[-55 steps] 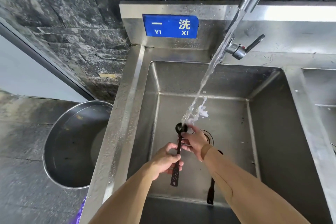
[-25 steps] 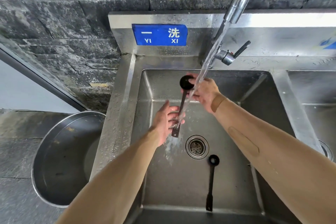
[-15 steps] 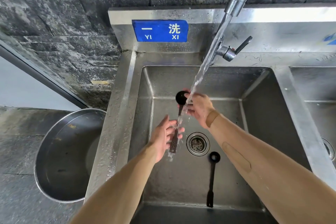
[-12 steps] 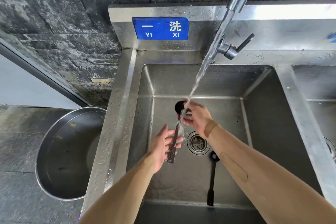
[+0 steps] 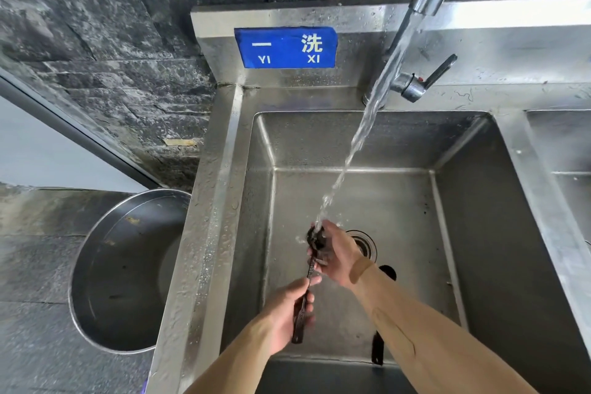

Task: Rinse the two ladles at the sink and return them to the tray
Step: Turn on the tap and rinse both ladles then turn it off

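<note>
First ladle (image 5: 309,269) rinsed under the stream: handle gripped by the closed left hand (image 5: 285,313), bowl rubbed by the curled right hand (image 5: 337,254); second ladle (image 5: 379,342), beneath the right forearm, judged next.

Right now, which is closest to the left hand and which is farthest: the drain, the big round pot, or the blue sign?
From the left hand:
1. Drain, just up and right, in the sink floor.
2. Big round pot, off to the left, outside the sink.
3. Blue sign, far up on the back wall.
</note>
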A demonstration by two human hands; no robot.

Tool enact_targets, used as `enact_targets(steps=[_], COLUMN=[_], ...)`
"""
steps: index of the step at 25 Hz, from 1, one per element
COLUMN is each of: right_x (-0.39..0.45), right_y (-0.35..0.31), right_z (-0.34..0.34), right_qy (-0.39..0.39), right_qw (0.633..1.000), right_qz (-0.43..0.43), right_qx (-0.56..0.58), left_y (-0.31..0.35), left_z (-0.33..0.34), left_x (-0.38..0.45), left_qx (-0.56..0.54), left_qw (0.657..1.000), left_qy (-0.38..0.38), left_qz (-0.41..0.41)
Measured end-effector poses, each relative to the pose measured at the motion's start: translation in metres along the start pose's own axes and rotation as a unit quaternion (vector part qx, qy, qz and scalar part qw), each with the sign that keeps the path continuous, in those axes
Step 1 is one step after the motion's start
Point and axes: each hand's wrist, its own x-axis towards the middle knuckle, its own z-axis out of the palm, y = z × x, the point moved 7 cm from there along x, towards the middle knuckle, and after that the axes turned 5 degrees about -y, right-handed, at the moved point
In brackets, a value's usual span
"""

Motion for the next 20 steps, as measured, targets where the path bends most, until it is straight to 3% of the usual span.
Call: enact_targets(steps=[3, 6, 10, 15, 20], right_x=[0.002, 0.001, -0.006, -0.026, -0.059], right_y=[-0.001, -0.014, -0.05, -0.112, -0.174], right_z=[-0.002, -0.005, 0.003, 0.019, 0.038], right_qy=[0.023, 0.024, -0.018, -0.04, -0.041], right_qw=[0.999, 0.998, 0.993, 0.981, 0.968], right_qz=[-0.011, -0.053, -0.12, -0.189, -0.244], right_qx=[-0.038, -0.024, 0.008, -0.02, -0.035], left_y=[0.01, 0.023, 0.052, 0.093, 0.148], left_z=[-0.008, -0.003, 0.015, 0.04, 0.071], left_x=[0.0, 0.001, 0.006, 0.008, -0.002], left_qx=[0.059, 0.088, 0.055, 0.078, 0.056], left_qw=[0.99, 0.979, 0.978, 0.986, 0.983], left_qy=[0.114, 0.15, 0.116, 0.044, -0.014], left_qz=[0.055, 0.103, 0.162, 0.14, 0.174])
